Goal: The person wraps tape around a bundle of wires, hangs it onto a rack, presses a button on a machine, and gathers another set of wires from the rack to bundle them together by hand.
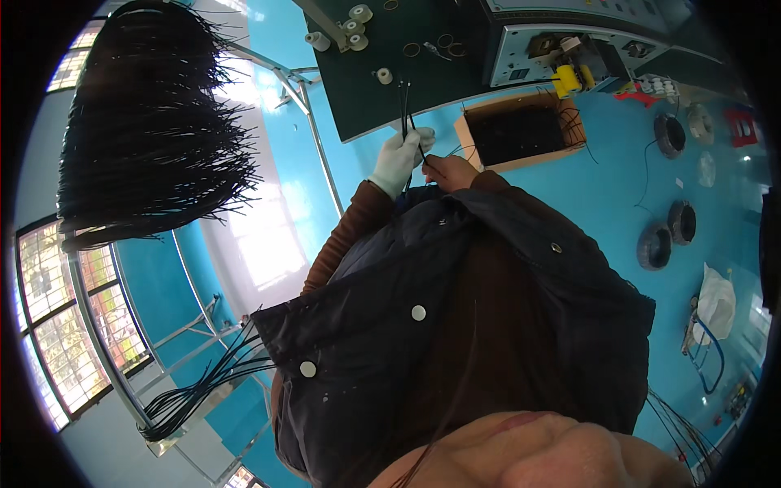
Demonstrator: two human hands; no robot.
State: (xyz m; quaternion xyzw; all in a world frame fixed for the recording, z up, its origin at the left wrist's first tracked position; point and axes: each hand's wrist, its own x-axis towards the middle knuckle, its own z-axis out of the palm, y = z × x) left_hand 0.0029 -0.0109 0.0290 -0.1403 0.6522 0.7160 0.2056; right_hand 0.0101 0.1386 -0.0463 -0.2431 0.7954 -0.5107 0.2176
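A thin bundle of black wires (406, 110) is pinched upright in the white-gloved left hand (399, 159) beside the dark green bench (390, 81); the bare right hand (447, 169) is closed on its lower end; strands could probably slip out if either pinch loosens.

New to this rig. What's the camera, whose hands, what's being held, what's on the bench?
One picture, from a fisheye camera worn on a person's head, looking down past their dark jacket; edges bend. No robot: two hands. The left hand, in a white glove, holds a few thin black wires upright. The bare right hand touches them from beside. Ahead lies a dark green bench with small white spools and rings, plus a cardboard box of black wires. A big bundle of black wires hangs at left.
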